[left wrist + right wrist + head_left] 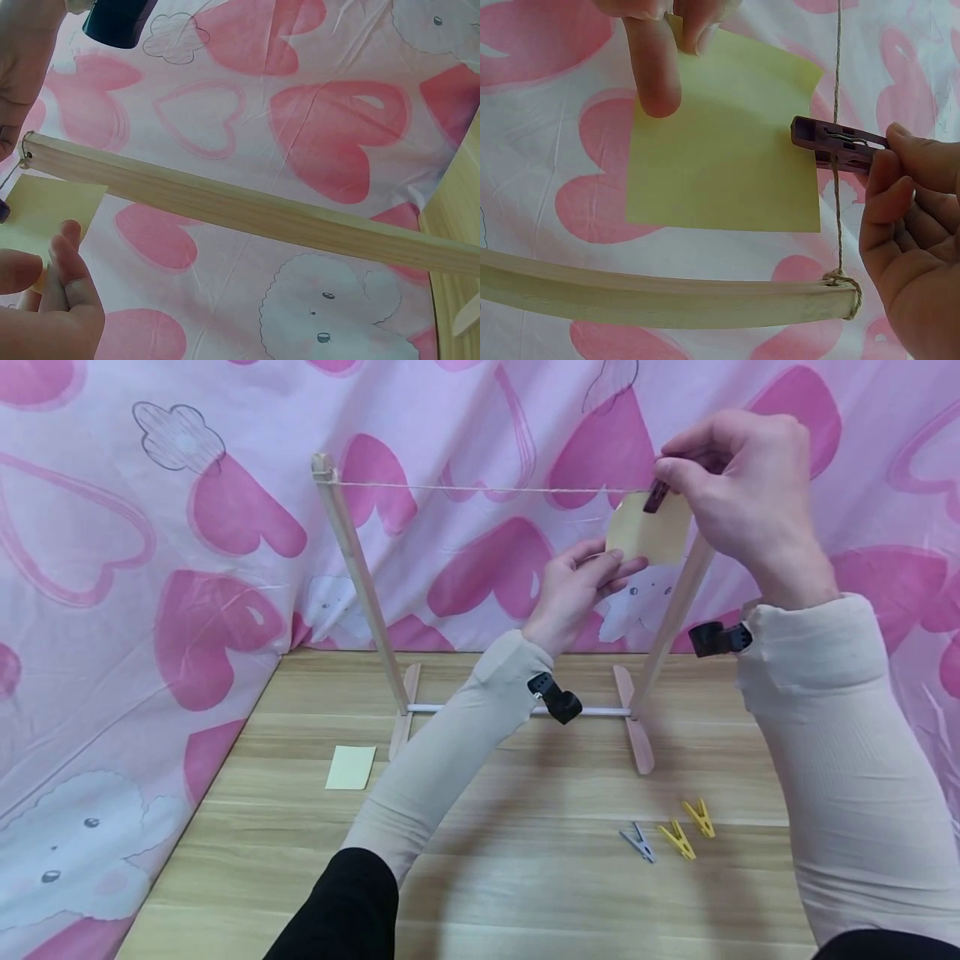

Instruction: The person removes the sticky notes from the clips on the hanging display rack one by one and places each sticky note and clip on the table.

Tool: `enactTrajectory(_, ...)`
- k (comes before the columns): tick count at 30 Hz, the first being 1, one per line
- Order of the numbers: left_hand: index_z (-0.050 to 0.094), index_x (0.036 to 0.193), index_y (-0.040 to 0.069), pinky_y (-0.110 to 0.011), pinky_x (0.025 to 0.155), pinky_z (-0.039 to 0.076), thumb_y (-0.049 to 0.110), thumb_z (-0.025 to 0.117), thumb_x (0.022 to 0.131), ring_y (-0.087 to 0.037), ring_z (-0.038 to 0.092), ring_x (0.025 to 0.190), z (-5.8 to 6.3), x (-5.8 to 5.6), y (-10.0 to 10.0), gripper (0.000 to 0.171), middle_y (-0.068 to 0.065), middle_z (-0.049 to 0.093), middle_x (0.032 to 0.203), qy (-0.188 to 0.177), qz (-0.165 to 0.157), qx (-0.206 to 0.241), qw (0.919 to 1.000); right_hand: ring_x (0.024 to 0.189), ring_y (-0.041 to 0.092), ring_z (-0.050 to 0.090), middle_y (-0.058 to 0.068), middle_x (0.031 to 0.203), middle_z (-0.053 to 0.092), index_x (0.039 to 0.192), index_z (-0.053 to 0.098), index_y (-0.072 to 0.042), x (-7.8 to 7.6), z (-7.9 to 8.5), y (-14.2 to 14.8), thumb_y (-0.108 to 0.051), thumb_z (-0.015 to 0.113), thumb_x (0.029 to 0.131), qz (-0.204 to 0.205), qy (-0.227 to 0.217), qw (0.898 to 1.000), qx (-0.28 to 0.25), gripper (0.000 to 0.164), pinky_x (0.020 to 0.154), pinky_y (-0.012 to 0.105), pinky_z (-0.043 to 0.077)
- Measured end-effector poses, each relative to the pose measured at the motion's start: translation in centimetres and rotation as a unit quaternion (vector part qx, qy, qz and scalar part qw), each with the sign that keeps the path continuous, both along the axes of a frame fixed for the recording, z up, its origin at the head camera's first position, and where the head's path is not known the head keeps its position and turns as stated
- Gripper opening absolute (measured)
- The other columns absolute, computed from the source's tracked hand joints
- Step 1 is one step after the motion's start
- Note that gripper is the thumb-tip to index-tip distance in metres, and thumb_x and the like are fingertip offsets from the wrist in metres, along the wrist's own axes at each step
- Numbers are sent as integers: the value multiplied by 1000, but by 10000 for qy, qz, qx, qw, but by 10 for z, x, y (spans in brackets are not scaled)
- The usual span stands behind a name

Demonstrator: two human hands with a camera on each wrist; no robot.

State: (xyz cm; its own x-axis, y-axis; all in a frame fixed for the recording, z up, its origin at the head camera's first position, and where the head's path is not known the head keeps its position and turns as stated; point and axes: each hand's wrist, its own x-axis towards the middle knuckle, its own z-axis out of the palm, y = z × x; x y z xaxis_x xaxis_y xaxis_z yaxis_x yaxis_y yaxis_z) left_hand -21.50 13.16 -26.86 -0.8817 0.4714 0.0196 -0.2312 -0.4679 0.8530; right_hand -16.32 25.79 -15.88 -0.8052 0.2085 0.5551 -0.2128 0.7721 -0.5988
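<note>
A pale yellow sticky note hangs at the right part of a thin string tied between two wooden posts. My left hand pinches its lower left corner between thumb and fingers. My right hand grips the handle end of a dark purple clothespin with thumb and fingers. In the right wrist view, the pin's tip overlaps the note's edge and the string passes through the pin. The left wrist view shows the note near the string's tied end on a post.
A pale yellow paper square lies on the wooden table at the left. One grey-blue clothespin and two yellow clothespins lie at the right front. The posts stand on wooden feet joined by a white rod, before a pink heart-patterned cloth.
</note>
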Motion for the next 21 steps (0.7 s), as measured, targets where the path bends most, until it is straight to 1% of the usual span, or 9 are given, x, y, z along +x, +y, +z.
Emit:
enactTrajectory(5, 62, 118, -1, -27, 83, 57, 4, 58, 95, -32, 63, 112, 1, 1, -2, 24, -24, 66, 118, 22, 19, -64, 10000, 62, -13, 51, -40, 66, 49, 103, 75, -6, 0, -1, -3, -24, 69, 89, -58, 173, 9997, 177, 24, 60, 13, 39)
enactTrajectory(9, 61, 119, -1, -27, 83, 57, 4, 58, 95, -31, 63, 112, 2, 1, -3, 25, -25, 65, 119, 23, 13, -103, 9999, 61, -13, 51, -41, 66, 49, 101, 76, -6, 0, -2, -5, -24, 69, 88, 17, 393, 9991, 164, 23, 60, 13, 40)
enactTrajectory(16, 61, 119, 0, -27, 83, 57, 5, 58, 95, -30, 65, 110, 3, 2, -7, 25, -22, 67, 117, 49, 58, -209, 9998, 63, -13, 56, -39, 70, 56, 98, 76, -7, -2, 0, -8, -19, 70, 88, 209, 657, 9976, -116, 17, 62, 12, 42)
enactTrajectory(21, 61, 118, -1, -27, 82, 57, 4, 57, 95, -31, 64, 111, 4, 2, -8, 24, -23, 67, 117, 77, 59, -228, 9997, 62, -11, 57, -38, 68, 57, 95, 77, -6, -3, 0, -9, -18, 70, 87, 262, 940, 9949, -269, 16, 63, 11, 44)
